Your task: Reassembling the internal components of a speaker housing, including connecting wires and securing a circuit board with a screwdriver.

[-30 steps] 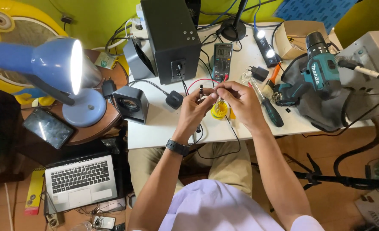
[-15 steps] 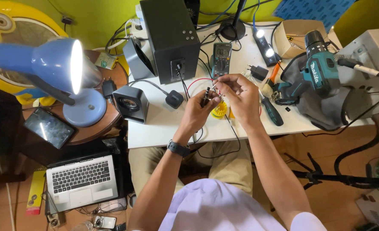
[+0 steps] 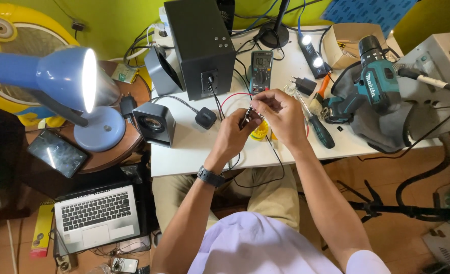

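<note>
Head view, only one available: both hands were raised just above the white table (image 3: 194, 152), meeting over its middle. Left hand (image 3: 233, 136) and right hand (image 3: 282, 115) were both pinched shut on a small dark part with wires (image 3: 247, 117) held between the fingertips; couldn't tell what the part was, too small. A red wire (image 3: 233, 96) and black leads looped from it back toward the multimeter (image 3: 261, 71). A small yellow item (image 3: 259, 133) sat on the table directly below the hands. Risks, as I judged them: grip was fingertip-only, so the part could slip and drop onto the yellow item or off the front edge; the slack leads could snag the screwdriver (image 3: 320, 128) lying just beside the right hand, or drag the meter. Surface was crowded: black speaker box (image 3: 200, 45), small grey speaker (image 3: 155, 123), cordless drill (image 3: 369, 83) on a grey cloth, cardboard box (image 3: 348, 43). To the side, a lit blue desk lamp (image 3: 62, 81) on a round wooden table, a laptop (image 3: 97, 215) on the floor, green wall behind.
</note>
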